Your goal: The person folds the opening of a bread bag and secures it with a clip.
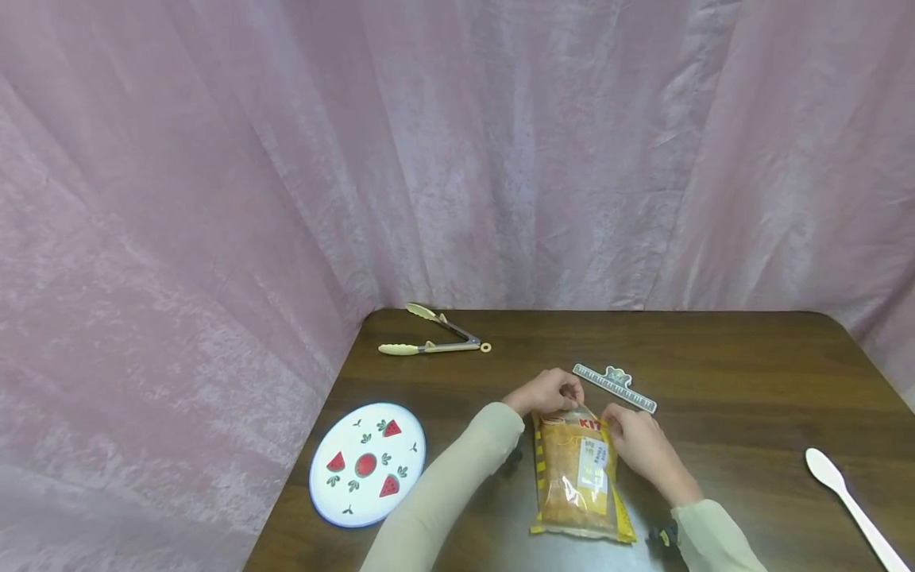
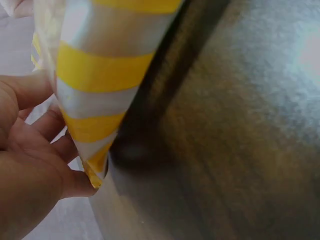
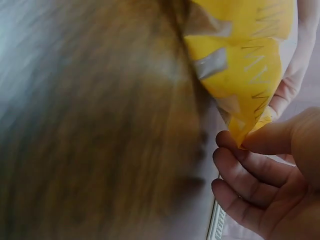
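A clear and yellow bag (image 1: 572, 477) with a brown loaf-like item inside lies on the table, its upper end toward the back. The left hand (image 1: 549, 392) pinches the bag's top edge near its left corner. At the right corner the right hand (image 1: 639, 441) holds the edge. In the left wrist view the bag's striped side (image 2: 102, 72) tapers down to the left hand (image 2: 35, 150). The right wrist view has the right hand (image 3: 272, 170) pinching the yellow corner (image 3: 245, 125) between thumb and index finger, the other fingers loosely bent.
Behind the bag lies a long clip (image 1: 615, 387) with a ruler-like pattern. Cream-tipped tongs (image 1: 450, 347) lie spread at the back left. A white plate (image 1: 400, 477) with watermelon pictures is at the left, and a white spoon (image 1: 851, 504) at the right. Pink curtains (image 1: 500, 159) hang behind the table.
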`<action>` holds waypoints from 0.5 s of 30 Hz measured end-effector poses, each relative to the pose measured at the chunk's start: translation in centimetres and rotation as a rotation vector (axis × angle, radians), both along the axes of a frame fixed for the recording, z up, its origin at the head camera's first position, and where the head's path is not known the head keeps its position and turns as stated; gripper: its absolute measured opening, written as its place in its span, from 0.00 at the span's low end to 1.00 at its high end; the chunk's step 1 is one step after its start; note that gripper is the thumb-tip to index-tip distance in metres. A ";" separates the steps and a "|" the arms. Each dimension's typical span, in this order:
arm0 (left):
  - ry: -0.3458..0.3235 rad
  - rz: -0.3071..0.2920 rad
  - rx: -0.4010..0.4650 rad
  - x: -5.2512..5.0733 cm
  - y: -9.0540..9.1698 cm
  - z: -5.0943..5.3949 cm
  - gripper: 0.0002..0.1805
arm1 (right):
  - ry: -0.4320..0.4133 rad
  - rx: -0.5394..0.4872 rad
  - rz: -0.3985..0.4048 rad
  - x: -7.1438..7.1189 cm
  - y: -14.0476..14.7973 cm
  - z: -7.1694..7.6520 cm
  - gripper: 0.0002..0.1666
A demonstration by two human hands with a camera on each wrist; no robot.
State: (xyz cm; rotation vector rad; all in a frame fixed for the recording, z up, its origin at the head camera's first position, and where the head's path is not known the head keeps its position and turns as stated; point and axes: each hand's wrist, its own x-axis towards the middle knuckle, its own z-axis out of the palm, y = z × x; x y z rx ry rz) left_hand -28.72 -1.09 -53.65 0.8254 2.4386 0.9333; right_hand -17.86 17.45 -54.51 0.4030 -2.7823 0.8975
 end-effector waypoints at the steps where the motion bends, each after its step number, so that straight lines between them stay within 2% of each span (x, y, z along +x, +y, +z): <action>1: -0.001 0.001 0.008 -0.1 0.0 0.0 0.08 | 0.018 0.001 0.008 0.0 0.0 0.0 0.10; 4: -0.002 0.010 0.025 -0.3 -0.2 0.0 0.08 | 0.065 0.003 0.031 0.0 0.1 0.0 0.09; 6: -0.007 0.014 0.025 -0.4 -0.2 -0.1 0.08 | 0.065 -0.003 0.040 0.1 0.2 0.0 0.09; 11: -0.021 -0.002 0.019 -0.3 -0.2 -0.3 0.08 | -0.007 -0.034 0.038 0.2 0.2 0.3 0.08; 15: -0.043 0.014 0.018 -0.1 -0.3 -0.5 0.09 | -0.088 -0.086 0.029 0.2 0.1 0.6 0.05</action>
